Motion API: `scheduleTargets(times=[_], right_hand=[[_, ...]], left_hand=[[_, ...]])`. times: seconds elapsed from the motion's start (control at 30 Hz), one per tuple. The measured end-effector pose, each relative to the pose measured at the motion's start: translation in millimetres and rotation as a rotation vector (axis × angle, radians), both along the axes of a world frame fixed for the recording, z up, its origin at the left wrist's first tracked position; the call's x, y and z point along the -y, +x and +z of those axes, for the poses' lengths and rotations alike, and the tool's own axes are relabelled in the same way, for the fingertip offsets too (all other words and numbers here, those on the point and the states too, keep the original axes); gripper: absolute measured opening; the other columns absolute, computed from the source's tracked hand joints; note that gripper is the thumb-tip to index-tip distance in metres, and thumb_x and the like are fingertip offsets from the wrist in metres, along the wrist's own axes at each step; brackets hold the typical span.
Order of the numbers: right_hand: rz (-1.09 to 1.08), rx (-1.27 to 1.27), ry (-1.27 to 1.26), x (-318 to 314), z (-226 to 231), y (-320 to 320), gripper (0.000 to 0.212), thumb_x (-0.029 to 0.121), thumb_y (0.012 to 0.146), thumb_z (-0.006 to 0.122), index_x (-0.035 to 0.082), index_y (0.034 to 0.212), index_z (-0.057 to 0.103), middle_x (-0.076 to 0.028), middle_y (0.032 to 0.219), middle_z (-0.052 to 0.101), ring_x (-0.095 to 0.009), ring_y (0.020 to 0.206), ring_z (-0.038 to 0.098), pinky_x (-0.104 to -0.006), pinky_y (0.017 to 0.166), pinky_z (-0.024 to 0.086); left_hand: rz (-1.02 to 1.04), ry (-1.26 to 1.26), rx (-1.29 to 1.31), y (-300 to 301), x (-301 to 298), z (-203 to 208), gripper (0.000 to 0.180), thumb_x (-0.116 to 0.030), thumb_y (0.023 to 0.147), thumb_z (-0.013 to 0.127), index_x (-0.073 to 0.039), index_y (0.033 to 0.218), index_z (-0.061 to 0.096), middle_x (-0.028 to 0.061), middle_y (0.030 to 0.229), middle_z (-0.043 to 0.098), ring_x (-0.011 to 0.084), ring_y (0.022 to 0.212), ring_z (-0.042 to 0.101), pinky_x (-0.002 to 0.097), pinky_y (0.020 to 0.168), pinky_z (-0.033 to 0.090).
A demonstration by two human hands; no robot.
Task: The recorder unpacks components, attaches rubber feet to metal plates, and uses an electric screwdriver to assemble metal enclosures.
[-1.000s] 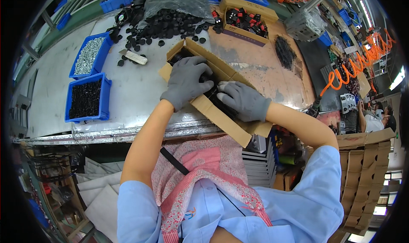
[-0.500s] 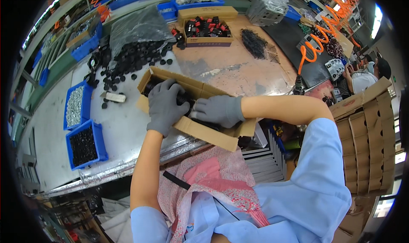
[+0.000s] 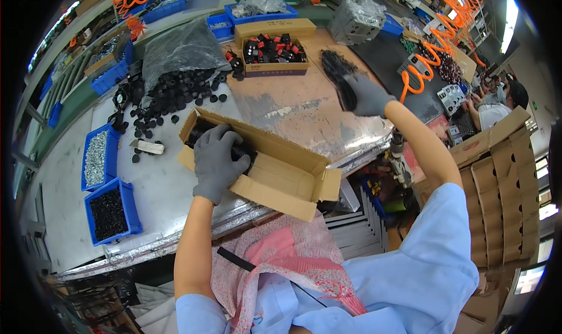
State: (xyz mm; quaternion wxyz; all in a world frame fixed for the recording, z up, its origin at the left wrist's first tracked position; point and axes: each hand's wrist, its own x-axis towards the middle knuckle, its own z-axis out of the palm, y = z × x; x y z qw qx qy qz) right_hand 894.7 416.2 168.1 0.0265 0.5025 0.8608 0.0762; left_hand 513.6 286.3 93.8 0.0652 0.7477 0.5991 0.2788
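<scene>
An open cardboard box (image 3: 293, 173) stands tilted slightly across the front of the bench, its right part showing bare cardboard. Black ribbed round parts (image 3: 241, 151) lie in its left end. Over them is my left hand (image 3: 216, 158), grey-gloved, fingers curled round the ribbed parts and thumb on the near side. My right hand (image 3: 370, 95), gloved too, reaches far right on the bench. It closes on the near end of a bundle of thin black strands (image 3: 338, 70); its fingertips are partly hidden there, and the strands' exact kind is unclear.
Loose black caps (image 3: 190, 88) are heaped beside a plastic bag (image 3: 181, 50). Blue bins hold silver (image 3: 98, 158) and black (image 3: 111, 211) small parts. Behind sits a box of red-black parts (image 3: 275, 67). An orange coiled hose (image 3: 418, 79) hangs right; another person (image 3: 494, 108) works beyond.
My right hand has left the cardboard box and moved away to the right, onto the black bundle. My left hand stays on the ribbed parts in the box. The view has shifted slightly.
</scene>
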Motion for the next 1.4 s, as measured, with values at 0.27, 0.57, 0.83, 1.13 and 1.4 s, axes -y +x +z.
scheduleTargets(times=[0.27, 0.57, 0.83, 1.13, 1.4], right_hand=[[-0.367, 0.108, -0.45, -44.2, -38.5, 45.5, 0.08, 0.013, 0.051, 0.078, 0.001, 0.122, 0.044, -0.023, 0.115, 0.053, -0.034, 0.109, 0.055, -0.0395, 0.083, 0.052], [-0.198, 0.425, -0.045, -88.4, -47.7, 52.2, 0.12, 0.023, 0.048, 0.087, 0.021, 0.148, 0.02, -0.012, 0.15, 0.028, -0.033, 0.136, 0.03, -0.0482, 0.105, 0.032], [-0.213, 0.421, 0.006, -129.1, -72.0, 54.3, 0.12, 0.018, 0.051, 0.088, 0.023, 0.149, 0.018, -0.008, 0.149, 0.03, -0.027, 0.133, 0.037, -0.0466, 0.101, 0.035], [-0.393, 0.427, 0.09, -105.0, -59.2, 32.6, 0.104, 0.015, 0.064, 0.079, 0.025, 0.149, 0.019, -0.008, 0.15, 0.029, -0.028, 0.13, 0.041, -0.0469, 0.1, 0.036], [-0.481, 0.307, 0.183, -91.4, -69.2, 33.6, 0.089, 0.006, 0.072, 0.067, 0.023, 0.147, 0.023, -0.011, 0.15, 0.03, -0.031, 0.129, 0.041, -0.048, 0.102, 0.036]], left_hand=[[0.037, -0.003, 0.017, 0.2, 2.2, 1.4, 0.04, -0.029, 0.06, 0.07, -0.011, 0.095, 0.063, 0.0093, 0.121, 0.054, 0.0318, 0.119, 0.045, 0.0444, 0.103, 0.03], [0.051, -0.01, 0.009, 5.0, 1.1, 4.7, 0.037, -0.027, 0.06, 0.07, -0.011, 0.093, 0.063, 0.0085, 0.119, 0.055, 0.0305, 0.117, 0.046, 0.0435, 0.102, 0.031], [0.048, -0.016, -0.008, 8.1, 1.0, 7.8, 0.037, -0.027, 0.061, 0.07, -0.01, 0.093, 0.062, 0.0102, 0.118, 0.055, 0.0315, 0.116, 0.046, 0.044, 0.101, 0.032], [0.043, 0.034, -0.018, 4.7, 0.5, 1.3, 0.037, -0.027, 0.061, 0.07, -0.01, 0.093, 0.062, 0.0106, 0.118, 0.055, 0.0319, 0.116, 0.047, 0.0441, 0.1, 0.032], [0.054, 0.034, 0.006, -0.3, 5.2, 0.5, 0.038, -0.029, 0.062, 0.069, -0.011, 0.095, 0.063, 0.0104, 0.119, 0.055, 0.0329, 0.117, 0.046, 0.0444, 0.101, 0.032]])
